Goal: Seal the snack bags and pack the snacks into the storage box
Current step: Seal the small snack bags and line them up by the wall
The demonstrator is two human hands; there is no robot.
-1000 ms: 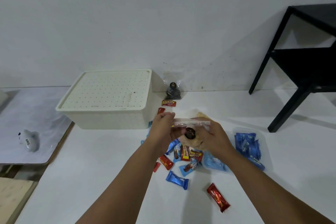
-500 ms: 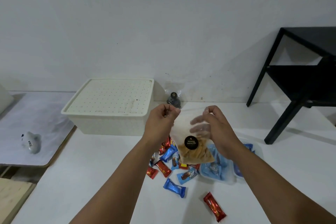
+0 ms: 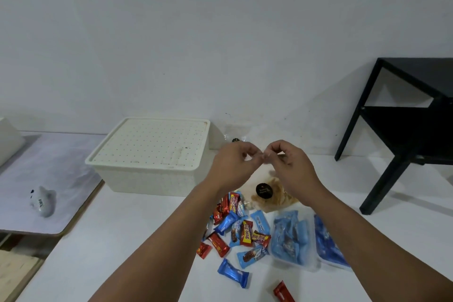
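A clear snack bag (image 3: 269,193) with brown chips and a round black label hangs upright above the white table. My left hand (image 3: 232,166) and my right hand (image 3: 291,166) pinch its top edge, fingertips nearly touching at the middle. The cream storage box (image 3: 152,154) stands to the left with its dotted lid on. Below the hands lie several loose red and blue candy bars (image 3: 235,228). Two clear bags of blue snacks (image 3: 291,235) lie at the right. Another small clear bag (image 3: 235,138) leans against the wall behind my hands.
A black side table (image 3: 411,120) stands at the right on the white surface. On the lower grey table at the left lies a small grey shark toy (image 3: 43,201). A white object (image 3: 7,139) sits at the far left edge.
The chip bag has been lifted higher and hangs upright. My hands have moved together along its top edge, from apart at the corners to meeting at the middle.
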